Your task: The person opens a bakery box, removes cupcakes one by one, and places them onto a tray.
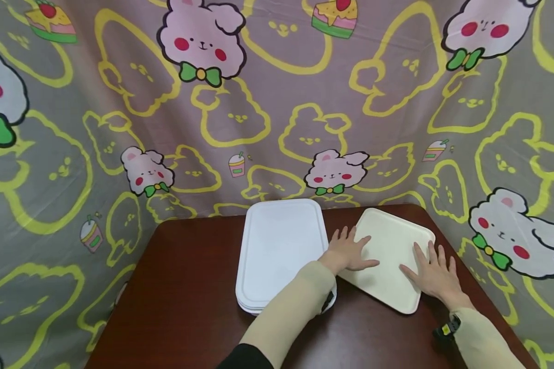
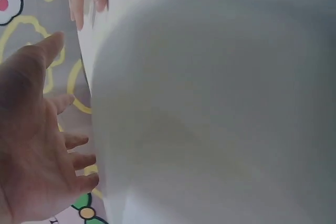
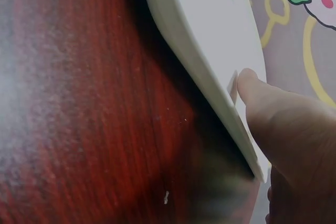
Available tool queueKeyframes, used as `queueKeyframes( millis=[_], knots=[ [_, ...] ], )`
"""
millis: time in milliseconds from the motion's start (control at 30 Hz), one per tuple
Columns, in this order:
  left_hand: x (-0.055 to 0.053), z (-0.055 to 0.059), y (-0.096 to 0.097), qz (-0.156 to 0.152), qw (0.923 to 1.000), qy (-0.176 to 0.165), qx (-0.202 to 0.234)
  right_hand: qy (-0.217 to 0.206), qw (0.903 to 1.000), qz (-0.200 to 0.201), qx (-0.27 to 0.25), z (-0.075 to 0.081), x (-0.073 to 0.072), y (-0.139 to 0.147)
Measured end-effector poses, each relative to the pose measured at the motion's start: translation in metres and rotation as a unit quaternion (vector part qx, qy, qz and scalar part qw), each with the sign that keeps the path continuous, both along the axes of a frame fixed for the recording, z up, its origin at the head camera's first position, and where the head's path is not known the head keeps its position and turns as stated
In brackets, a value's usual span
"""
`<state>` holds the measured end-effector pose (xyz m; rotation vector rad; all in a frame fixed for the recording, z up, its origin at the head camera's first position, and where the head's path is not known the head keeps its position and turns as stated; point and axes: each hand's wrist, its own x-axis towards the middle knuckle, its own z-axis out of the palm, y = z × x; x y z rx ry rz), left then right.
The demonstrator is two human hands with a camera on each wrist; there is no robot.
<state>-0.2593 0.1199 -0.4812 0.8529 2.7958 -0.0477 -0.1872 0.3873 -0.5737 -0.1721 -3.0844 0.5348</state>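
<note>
A cream tray [image 1: 390, 246] lies at an angle on the right side of the table. My left hand [image 1: 348, 252] spreads its fingers over that tray's left edge. At the opposite edge is my right hand [image 1: 436, 272], its fingers apart and straight. In the right wrist view the thumb [image 3: 250, 85] is at the tray's rim; whether it presses there I cannot tell. Left of the cream tray stands a stack of white trays [image 1: 283, 246], under my left wrist. In the left wrist view a blurred white tray surface [image 2: 210, 103] fills most of the picture beside the left hand.
The dark reddish-brown table [image 1: 184, 287] extends left of the stack and in front of both trays. A patterned cloth [image 1: 277, 87] with cartoon rabbits hangs around the table's back and sides. A dark strapped device [image 1: 448, 328] sits on the right wrist.
</note>
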Motion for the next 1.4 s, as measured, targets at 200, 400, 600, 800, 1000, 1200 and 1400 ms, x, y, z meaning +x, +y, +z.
queueKeyframes(
  millis=[200,400,600,800,1000,1200,1400],
  knots=[
    [-0.001,-0.004,0.011,0.026,0.9994,-0.012,-0.02,-0.009,0.9999,0.001,0.008,-0.003,-0.002,-0.005],
    [0.005,-0.009,0.023,0.043,0.9978,-0.035,-0.038,-0.016,0.9998,-0.008,0.001,-0.005,-0.002,-0.004],
    [0.004,-0.013,0.026,0.038,0.9975,-0.042,-0.041,-0.019,0.9996,-0.022,0.0,-0.004,0.002,-0.007],
    [-0.002,-0.025,0.024,0.057,0.9948,-0.071,-0.046,-0.029,0.9991,-0.03,-0.007,-0.003,0.003,-0.018],
    [-0.004,-0.041,0.024,0.069,0.9924,-0.07,-0.074,-0.024,0.9993,-0.028,0.001,-0.005,0.004,-0.021],
    [0.003,-0.039,0.019,0.06,0.9952,-0.064,-0.044,-0.008,0.9998,-0.016,0.001,-0.007,0.004,-0.017],
    [0.005,-0.042,0.021,0.053,0.9965,-0.055,-0.034,-0.007,1.0,-0.001,-0.006,-0.006,0.001,-0.009]
  ],
)
